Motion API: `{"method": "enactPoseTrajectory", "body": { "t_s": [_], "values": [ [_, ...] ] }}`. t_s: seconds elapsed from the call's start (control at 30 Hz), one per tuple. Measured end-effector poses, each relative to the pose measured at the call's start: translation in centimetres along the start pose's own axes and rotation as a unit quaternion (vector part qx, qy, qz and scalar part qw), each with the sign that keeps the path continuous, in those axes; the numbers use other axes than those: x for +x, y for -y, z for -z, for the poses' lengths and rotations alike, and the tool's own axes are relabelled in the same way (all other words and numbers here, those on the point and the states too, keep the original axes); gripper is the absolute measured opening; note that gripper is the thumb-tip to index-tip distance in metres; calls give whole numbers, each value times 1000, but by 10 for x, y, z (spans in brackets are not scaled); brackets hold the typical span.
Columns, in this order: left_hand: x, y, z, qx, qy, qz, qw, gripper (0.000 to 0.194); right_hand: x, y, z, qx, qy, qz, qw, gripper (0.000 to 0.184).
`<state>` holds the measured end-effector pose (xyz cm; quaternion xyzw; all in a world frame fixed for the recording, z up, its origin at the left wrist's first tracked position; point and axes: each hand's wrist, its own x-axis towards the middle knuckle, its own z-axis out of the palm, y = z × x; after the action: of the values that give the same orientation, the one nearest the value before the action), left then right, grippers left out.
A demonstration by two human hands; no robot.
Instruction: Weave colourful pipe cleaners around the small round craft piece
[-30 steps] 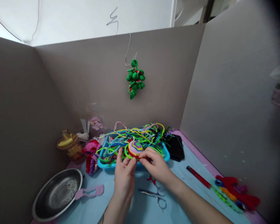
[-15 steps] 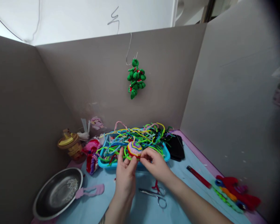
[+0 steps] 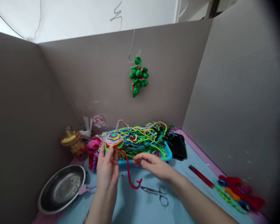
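Observation:
My left hand [image 3: 108, 163] is closed on a round dome of coiled pipe cleaners [image 3: 114, 141], ringed in purple, green, blue, yellow, pink and red. From its lower edge a red pipe cleaner [image 3: 128, 171] hangs down in a curve, its far end bent into a small fork. To the right of that strand, my right hand [image 3: 152, 165] is held over the near edge of the blue tray, fingers stretched out and nothing seen in them. Scissors [image 3: 155, 193] lie on the blue cloth below, near the strand's forked end.
Behind the hands, a blue tray [image 3: 169, 153] is heaped with loose pipe cleaners [image 3: 142, 140]. A metal pan [image 3: 60, 189] holding small beads stands at left. A red strip [image 3: 200, 175] and a colourful fish-like piece [image 3: 238, 193] lie at right. A green ornament [image 3: 138, 76] hangs ahead.
My left hand has carried the dome to the left. My right hand has let go of its edge and opened. The red pipe cleaner now hangs in full view between the hands.

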<state>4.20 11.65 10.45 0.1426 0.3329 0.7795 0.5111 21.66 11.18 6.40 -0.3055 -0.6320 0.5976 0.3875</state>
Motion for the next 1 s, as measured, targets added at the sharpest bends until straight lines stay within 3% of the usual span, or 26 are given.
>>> {"method": "enactPoseTrajectory", "body": {
  "t_s": [0.17, 0.43, 0.63, 0.8, 0.9, 1.0],
  "values": [
    [10, -17, 0, -65, -72, 46, 994, 21, -7, -3, -20, -42, 104, 17, 994, 51],
    [16, -26, 3, -124, -126, 59, 982, 21, -10, -14, -45, -43, 137, -35, 989, 43],
    [29, -30, 13, -140, -121, 50, 982, 19, -6, -17, -46, 7, 94, -79, 992, 10],
    [44, -42, 24, -130, -150, -1, 980, 20, 0, -12, -24, 30, -4, -54, 998, 36],
    [49, -43, 29, -100, -126, -56, 985, 18, 0, -2, -4, -29, -40, -35, 998, 36],
    [47, -40, 31, -53, -96, -114, 987, 24, -1, 7, 13, -193, -72, -13, 978, 32]
  ]
}}
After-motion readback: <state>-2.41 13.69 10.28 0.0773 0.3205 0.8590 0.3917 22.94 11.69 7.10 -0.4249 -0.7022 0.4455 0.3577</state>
